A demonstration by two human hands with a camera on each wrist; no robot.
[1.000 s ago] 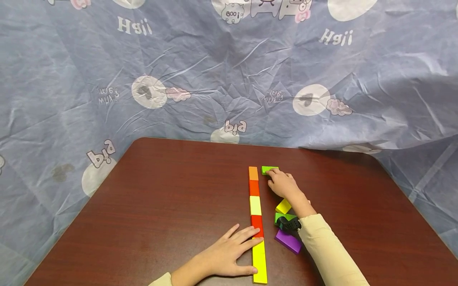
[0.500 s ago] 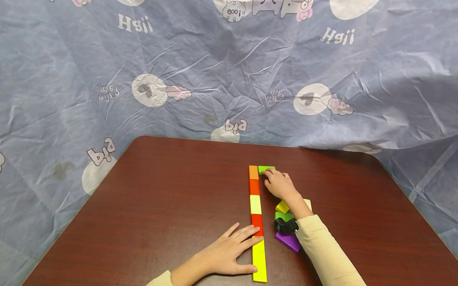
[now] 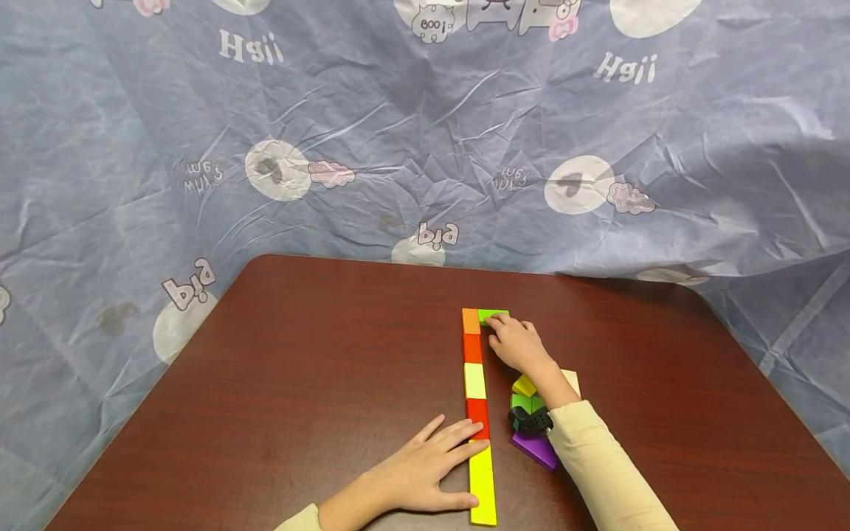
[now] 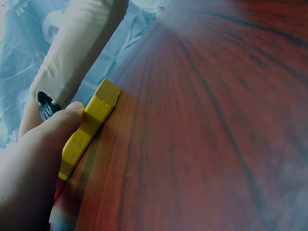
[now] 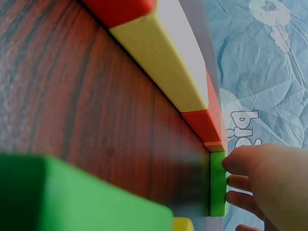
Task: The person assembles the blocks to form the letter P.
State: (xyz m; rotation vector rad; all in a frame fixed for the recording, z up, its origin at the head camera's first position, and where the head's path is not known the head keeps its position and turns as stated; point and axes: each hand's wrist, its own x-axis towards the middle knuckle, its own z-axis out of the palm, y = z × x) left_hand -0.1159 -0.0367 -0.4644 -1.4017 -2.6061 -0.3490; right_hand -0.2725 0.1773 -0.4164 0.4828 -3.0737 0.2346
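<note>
A straight row of flat blocks runs away from me in the head view: a long yellow block [image 3: 482, 483], a red block [image 3: 476, 411], a pale yellow block [image 3: 474, 381], an orange-red block [image 3: 472, 348] and an orange block [image 3: 470, 321]. My left hand [image 3: 421, 468] lies with spread fingers over the near end, thumb on the yellow block and fingertips at the red one. At the far end a green block [image 3: 488, 314] sits crosswise against the orange block's right side. Fingertips of my right hand [image 3: 519, 345] rest on it, the thumb apart in the head view.
Under and beside the right forearm lie a small yellow block [image 3: 524, 386], green blocks [image 3: 522, 402], a purple block [image 3: 534, 448] and a cream block [image 3: 571, 380]. A patterned blue-grey cloth [image 3: 372, 133] hangs behind the brown table [image 3: 299, 354].
My right hand has slid the green block left, closing the gap to the orange block. The left hand and the row have stayed in place.
</note>
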